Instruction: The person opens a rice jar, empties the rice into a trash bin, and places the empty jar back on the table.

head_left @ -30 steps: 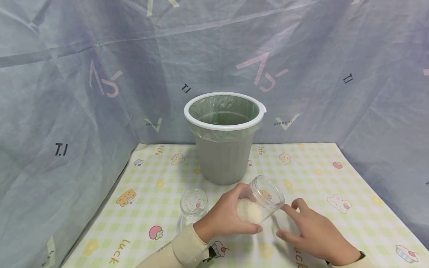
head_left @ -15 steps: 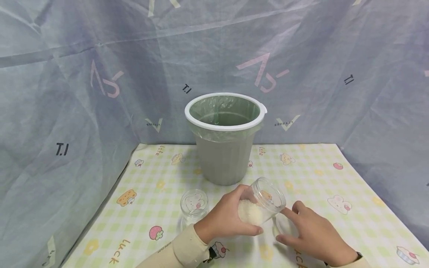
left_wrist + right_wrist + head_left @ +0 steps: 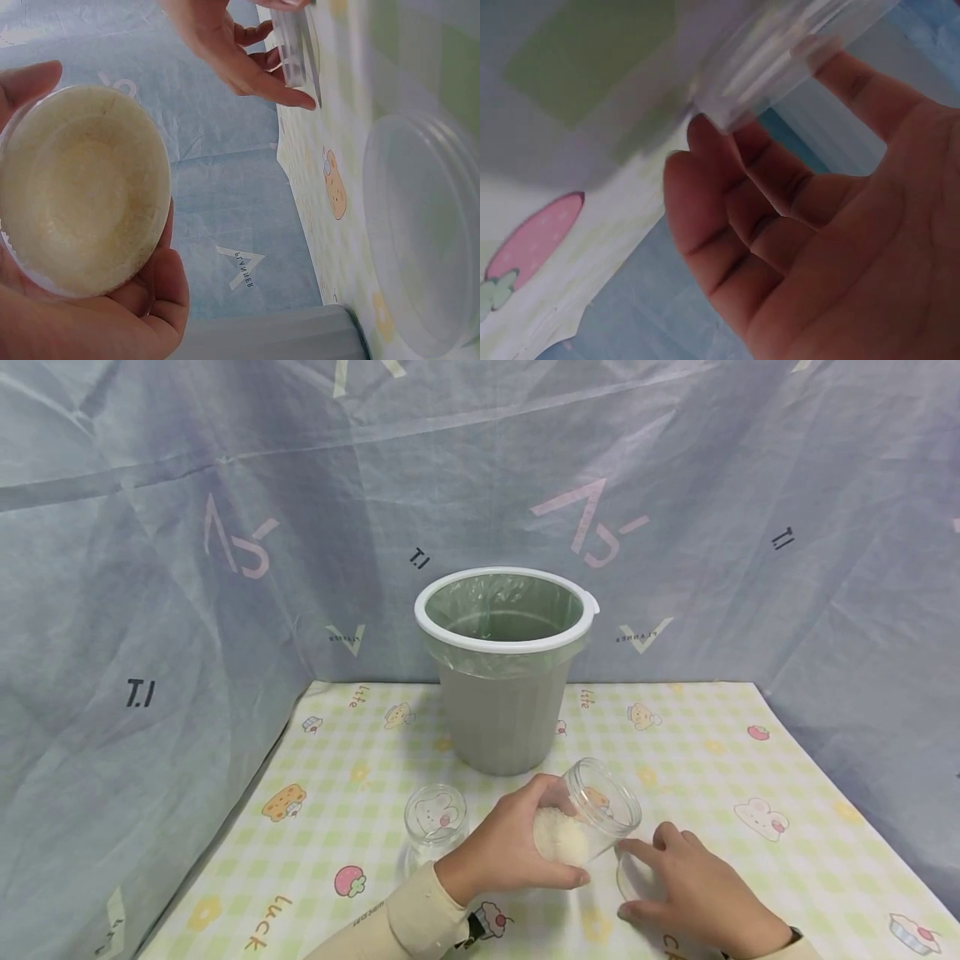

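Observation:
My left hand (image 3: 517, 843) grips a clear jar (image 3: 600, 797) tilted with its open mouth up and to the right. White, rice-like grains (image 3: 560, 837) lie in its lower end; in the left wrist view the jar's bottom faces the camera. Just right of it, my right hand (image 3: 693, 889) holds a clear round lid (image 3: 639, 878) by the edge, low over the table. The right wrist view has thumb and fingers on either side of the lid (image 3: 780, 60), whose rim is blurred. Whether the lid touches the cloth, I cannot tell.
A second clear jar (image 3: 435, 818) stands left of my left hand. Another round, clear lid-like piece (image 3: 424, 232) lies on the table in the left wrist view. Behind stands a grey bin (image 3: 502, 718) with a white rim and green liner, on a checked tablecloth (image 3: 337, 827).
My right hand has shifted slightly down and left with the lid, away from the jar's mouth. The left hand and its jar have barely moved.

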`<state>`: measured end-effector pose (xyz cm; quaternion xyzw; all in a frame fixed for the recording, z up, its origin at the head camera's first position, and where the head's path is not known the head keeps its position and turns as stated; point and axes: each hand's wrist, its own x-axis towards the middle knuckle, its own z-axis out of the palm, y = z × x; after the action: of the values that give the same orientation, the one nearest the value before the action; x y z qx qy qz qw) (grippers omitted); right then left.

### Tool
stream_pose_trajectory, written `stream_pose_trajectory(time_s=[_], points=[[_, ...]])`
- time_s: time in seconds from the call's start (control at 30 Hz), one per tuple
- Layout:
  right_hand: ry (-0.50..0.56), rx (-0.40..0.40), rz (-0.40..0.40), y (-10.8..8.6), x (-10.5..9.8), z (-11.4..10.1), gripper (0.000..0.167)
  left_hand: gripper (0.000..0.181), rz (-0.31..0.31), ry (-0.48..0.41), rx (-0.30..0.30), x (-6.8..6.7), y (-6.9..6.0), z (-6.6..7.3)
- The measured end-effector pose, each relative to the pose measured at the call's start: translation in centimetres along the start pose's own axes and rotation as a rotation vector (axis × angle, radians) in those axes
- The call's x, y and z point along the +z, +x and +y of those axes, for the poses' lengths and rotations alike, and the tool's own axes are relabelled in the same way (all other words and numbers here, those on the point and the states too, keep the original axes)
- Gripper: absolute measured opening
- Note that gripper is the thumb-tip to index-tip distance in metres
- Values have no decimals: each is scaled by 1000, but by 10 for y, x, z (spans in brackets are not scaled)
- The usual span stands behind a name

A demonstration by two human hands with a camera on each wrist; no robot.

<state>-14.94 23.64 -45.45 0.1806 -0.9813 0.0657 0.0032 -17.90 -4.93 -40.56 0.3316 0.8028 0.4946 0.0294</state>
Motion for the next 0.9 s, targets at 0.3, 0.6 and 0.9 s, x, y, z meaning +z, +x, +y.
stream_pose_trajectory(time_s=[0.3,0.6,0.9], points=[[-21,1,14,0,4,-2,84,77,-8,9,-1,-1,-1,0],[-44,9,14,-1,6,-3,86,72,3,13,23,0,0,0],[-44,18,1,-1,6,-4,84,69,9,17,34,1,1,0]])
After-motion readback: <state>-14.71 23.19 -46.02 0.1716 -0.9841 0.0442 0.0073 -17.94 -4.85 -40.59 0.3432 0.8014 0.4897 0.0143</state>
